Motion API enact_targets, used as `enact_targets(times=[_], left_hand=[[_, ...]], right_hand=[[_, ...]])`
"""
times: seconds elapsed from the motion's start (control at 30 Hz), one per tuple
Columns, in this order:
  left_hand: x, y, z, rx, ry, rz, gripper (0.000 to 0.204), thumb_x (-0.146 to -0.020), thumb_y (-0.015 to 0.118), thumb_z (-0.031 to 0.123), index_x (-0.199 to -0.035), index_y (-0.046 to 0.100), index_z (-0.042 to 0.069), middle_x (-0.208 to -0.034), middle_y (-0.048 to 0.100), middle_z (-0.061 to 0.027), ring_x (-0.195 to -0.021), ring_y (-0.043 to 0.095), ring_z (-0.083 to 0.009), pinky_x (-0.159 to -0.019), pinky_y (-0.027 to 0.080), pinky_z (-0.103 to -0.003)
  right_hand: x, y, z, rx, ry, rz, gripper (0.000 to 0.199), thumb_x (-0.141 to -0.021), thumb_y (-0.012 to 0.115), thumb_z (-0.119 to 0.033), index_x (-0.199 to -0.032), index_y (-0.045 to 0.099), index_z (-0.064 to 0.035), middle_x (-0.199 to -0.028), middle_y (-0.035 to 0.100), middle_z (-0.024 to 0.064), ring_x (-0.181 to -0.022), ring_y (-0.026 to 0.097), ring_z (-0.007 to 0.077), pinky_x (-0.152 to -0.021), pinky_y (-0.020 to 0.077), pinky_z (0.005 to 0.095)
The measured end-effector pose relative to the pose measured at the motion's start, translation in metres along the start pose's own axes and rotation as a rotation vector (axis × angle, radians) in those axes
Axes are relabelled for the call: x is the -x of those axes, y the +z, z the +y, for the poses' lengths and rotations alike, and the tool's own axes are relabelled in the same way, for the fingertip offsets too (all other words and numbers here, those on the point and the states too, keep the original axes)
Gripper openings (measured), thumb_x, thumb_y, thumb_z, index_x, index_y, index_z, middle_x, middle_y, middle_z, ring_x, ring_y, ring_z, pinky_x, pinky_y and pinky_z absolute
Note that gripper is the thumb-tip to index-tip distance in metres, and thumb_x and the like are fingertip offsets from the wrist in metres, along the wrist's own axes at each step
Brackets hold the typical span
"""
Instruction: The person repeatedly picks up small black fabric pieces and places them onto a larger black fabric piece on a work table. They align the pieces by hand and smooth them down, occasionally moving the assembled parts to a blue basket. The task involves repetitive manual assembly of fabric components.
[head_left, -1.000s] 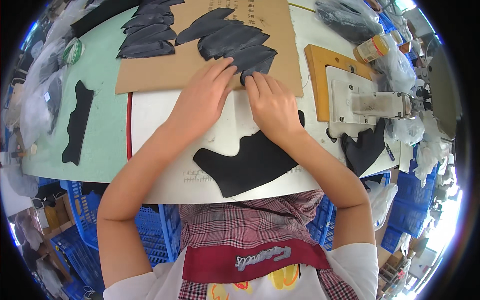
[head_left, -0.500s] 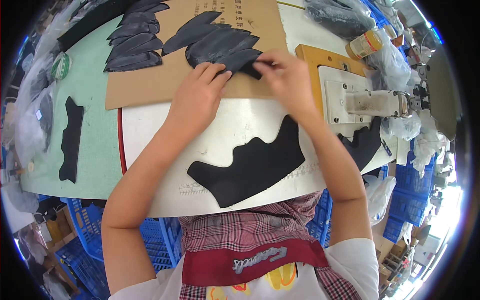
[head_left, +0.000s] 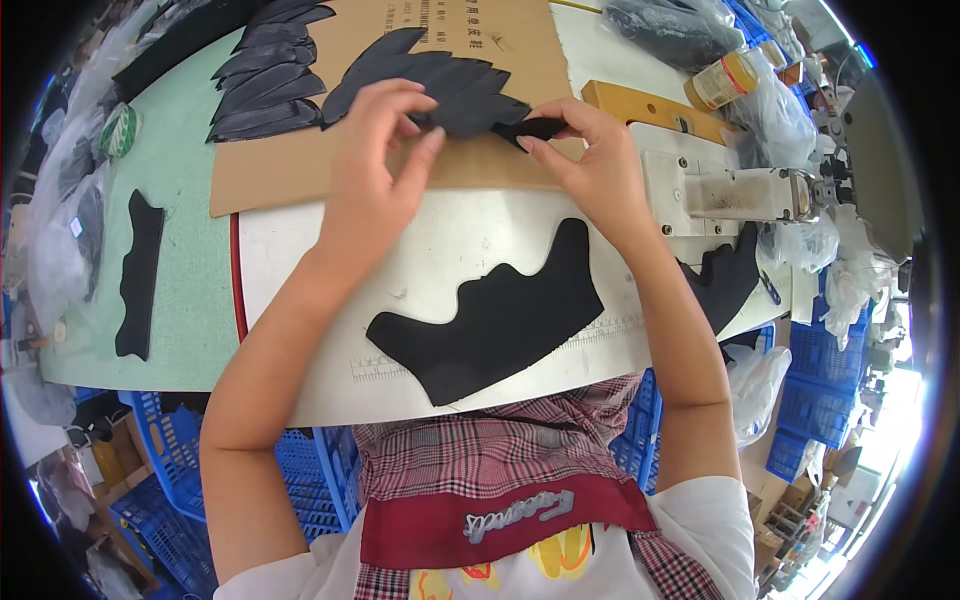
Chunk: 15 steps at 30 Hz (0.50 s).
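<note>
A fanned stack of dark leaf-shaped pieces (head_left: 440,85) lies on a brown cardboard sheet (head_left: 280,175). At its right end, my right hand (head_left: 595,160) pinches a black fabric piece (head_left: 530,130) between thumb and fingers; the piece's left end meets the stack. My left hand (head_left: 385,165) is over the stack's near left edge, its thumb and curled fingers apart, with nothing visible between them. Closer to me, a wide black cut piece (head_left: 490,325) with a wavy upper edge lies flat on the white tabletop (head_left: 290,260).
Another dark leaf-shaped row (head_left: 265,95) lies at the cardboard's left. A narrow black piece (head_left: 142,275) rests on the green surface (head_left: 190,300), near a tape roll (head_left: 121,130). To the right stand a sewing machine arm (head_left: 745,193), a jar (head_left: 722,82) and another black piece (head_left: 725,275).
My left hand has lifted off the stack and its fingers have spread. My right hand has moved slightly right, with the black fabric piece now showing between its fingers.
</note>
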<state>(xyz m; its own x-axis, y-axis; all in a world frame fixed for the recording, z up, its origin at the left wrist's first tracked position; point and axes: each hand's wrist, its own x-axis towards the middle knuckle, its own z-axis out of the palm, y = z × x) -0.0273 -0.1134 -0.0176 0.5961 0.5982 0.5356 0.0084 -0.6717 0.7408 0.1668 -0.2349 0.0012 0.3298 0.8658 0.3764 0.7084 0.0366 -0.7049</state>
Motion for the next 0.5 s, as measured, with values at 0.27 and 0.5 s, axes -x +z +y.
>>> enact_targets(times=[0.27,0.5], left_hand=[[-0.020,-0.002,-0.035,-0.216,0.045,-0.102,0.018,-0.095,0.055,0.009,-0.110,0.064,0.005,-0.109,0.064,-0.0065,-0.105,0.057,-0.0246,-0.094,0.043,-0.035],[-0.033,0.006,-0.056,-0.434,0.217,-0.268,0.023,-0.085,0.064,0.003,-0.107,0.063,0.005,-0.116,0.062,-0.0036,-0.112,0.054,-0.0265,-0.097,0.044,-0.037]], right_hand=[[0.005,0.015,-0.001,0.278,-0.312,-0.058,0.021,-0.079,0.075,-0.004,-0.099,0.069,-0.0012,-0.099,0.071,0.0066,-0.089,0.067,0.0206,-0.076,0.0516,0.0292],[-0.018,-0.006,0.005,-0.101,0.254,0.008,0.021,-0.081,0.077,-0.011,-0.099,0.072,-0.0013,-0.083,0.071,0.0048,-0.072,0.066,0.0118,-0.066,0.0495,0.0254]])
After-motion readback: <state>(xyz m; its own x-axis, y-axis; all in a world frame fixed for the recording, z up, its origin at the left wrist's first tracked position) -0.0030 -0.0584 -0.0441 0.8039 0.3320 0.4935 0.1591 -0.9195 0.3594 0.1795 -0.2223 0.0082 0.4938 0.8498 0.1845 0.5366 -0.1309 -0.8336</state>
